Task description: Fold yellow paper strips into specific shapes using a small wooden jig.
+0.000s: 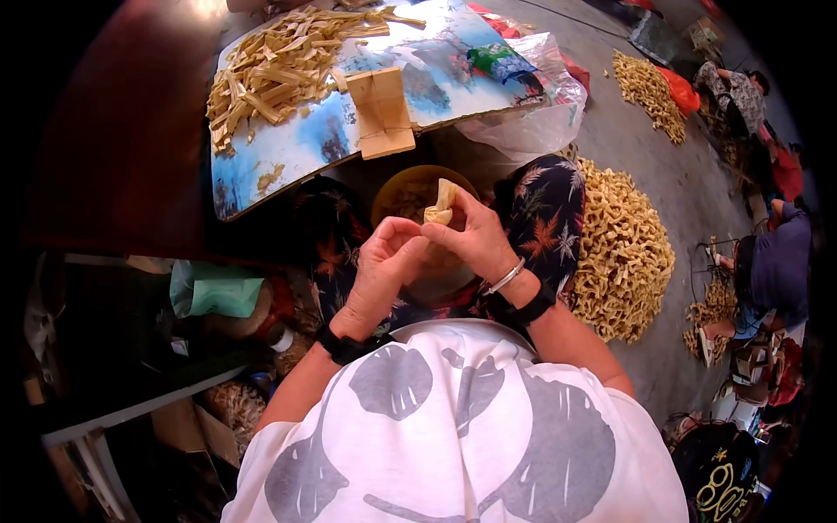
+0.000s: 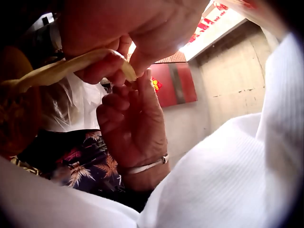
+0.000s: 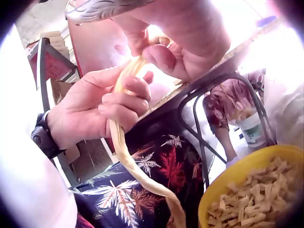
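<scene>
A pale yellow, pliable strip (image 1: 443,202) is folded at the fingertips of the right hand (image 1: 481,240), whose thumb and fingers pinch it. The left hand (image 1: 384,261) meets it from the other side. In the right wrist view the strip (image 3: 137,173) hangs long and curved below the left hand (image 3: 99,104), whose fingers curl round it; the right hand (image 3: 185,38) grips its upper end. The left wrist view has the left hand (image 2: 128,28) close above the right hand (image 2: 135,123), with the strip (image 2: 57,71) trailing leftward. Fingers partly hide the fold.
Below the hands, between the knees, stands a yellow bowl (image 3: 223,178) of short pieces. Ahead, a painted board (image 1: 327,135) bears loose strips (image 1: 279,65) and a wooden block (image 1: 381,113). A large heap of knotted pieces (image 1: 619,253) lies right; people sit farther right.
</scene>
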The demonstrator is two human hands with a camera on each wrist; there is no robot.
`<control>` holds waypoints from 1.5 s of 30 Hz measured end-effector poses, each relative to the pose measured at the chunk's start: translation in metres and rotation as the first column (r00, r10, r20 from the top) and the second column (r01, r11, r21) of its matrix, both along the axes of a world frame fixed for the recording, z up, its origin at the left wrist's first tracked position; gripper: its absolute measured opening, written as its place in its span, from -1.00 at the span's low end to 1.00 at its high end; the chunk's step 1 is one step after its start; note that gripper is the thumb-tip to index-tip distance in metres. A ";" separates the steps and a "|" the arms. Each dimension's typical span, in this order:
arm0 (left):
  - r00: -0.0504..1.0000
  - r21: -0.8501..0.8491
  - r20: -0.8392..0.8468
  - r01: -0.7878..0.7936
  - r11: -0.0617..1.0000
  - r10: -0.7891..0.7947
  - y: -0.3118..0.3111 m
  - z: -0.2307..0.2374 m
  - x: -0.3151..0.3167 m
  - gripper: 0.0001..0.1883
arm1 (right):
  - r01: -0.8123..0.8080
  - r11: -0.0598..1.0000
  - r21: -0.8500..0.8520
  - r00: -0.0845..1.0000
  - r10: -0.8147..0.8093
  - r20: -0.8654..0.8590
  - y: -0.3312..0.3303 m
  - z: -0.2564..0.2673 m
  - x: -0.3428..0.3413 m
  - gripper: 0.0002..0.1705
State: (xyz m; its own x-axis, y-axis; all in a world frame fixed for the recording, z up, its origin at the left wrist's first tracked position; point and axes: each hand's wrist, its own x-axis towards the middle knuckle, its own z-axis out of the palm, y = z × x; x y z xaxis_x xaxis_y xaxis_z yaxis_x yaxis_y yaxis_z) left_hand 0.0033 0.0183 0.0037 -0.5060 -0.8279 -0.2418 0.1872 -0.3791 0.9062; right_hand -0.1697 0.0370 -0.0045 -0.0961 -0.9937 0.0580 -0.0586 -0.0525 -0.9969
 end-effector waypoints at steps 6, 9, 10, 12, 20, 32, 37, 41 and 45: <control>0.987 0.254 -0.161 0.068 0.965 -0.027 -0.002 -0.003 0.013 -0.84 | -0.174 0.957 0.233 0.901 0.059 0.429 -0.001 0.005 0.000 -0.84; 0.979 0.323 -0.203 0.090 0.942 -0.024 0.001 -0.001 0.025 -0.79 | -0.107 0.974 0.199 0.937 0.032 0.347 -0.001 0.006 -0.007 -0.87; 0.990 0.262 -0.127 0.100 0.960 -0.069 0.000 -0.002 0.024 -0.79 | -0.069 0.982 0.177 0.960 0.016 0.280 -0.002 0.005 -0.004 -0.85; 0.989 0.138 0.037 0.135 0.981 -0.141 -0.003 -0.003 0.023 -0.78 | 0.002 0.992 0.123 0.989 -0.021 0.146 -0.004 0.000 0.001 -0.79; 0.978 0.041 0.090 0.185 0.982 -0.188 -0.004 0.009 0.009 -0.76 | 0.080 0.986 0.147 0.994 -0.067 -0.087 -0.006 -0.001 0.002 -0.73; 0.974 0.299 -0.179 0.187 0.936 -0.137 -0.006 0.009 0.014 -0.82 | -0.092 0.986 0.137 0.985 0.070 0.157 -0.003 0.014 0.001 -0.93; 0.966 0.315 -0.182 0.236 0.919 -0.186 -0.012 0.012 0.026 -0.82 | -0.188 0.931 0.313 0.952 0.094 0.291 -0.010 0.022 -0.009 -0.89; 0.992 -0.013 0.035 0.123 0.992 -0.122 -0.035 0.023 0.020 -0.87 | -0.211 0.941 0.266 0.944 0.126 0.304 -0.035 0.033 -0.009 -0.82; 0.865 -0.825 0.367 0.133 0.549 0.342 -0.083 0.037 0.013 -0.90 | -0.072 0.997 0.040 0.994 0.068 0.090 -0.074 0.051 -0.009 -0.75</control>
State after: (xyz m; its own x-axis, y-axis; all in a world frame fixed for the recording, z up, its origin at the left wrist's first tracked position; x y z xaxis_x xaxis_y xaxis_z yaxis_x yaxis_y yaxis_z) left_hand 0.0167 -0.0650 0.0408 -0.4314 -0.8116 0.3939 -0.3267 0.5476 0.7703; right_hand -0.1785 -0.0369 0.0470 -0.0291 -0.9995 0.0090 0.0322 -0.0100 -0.9994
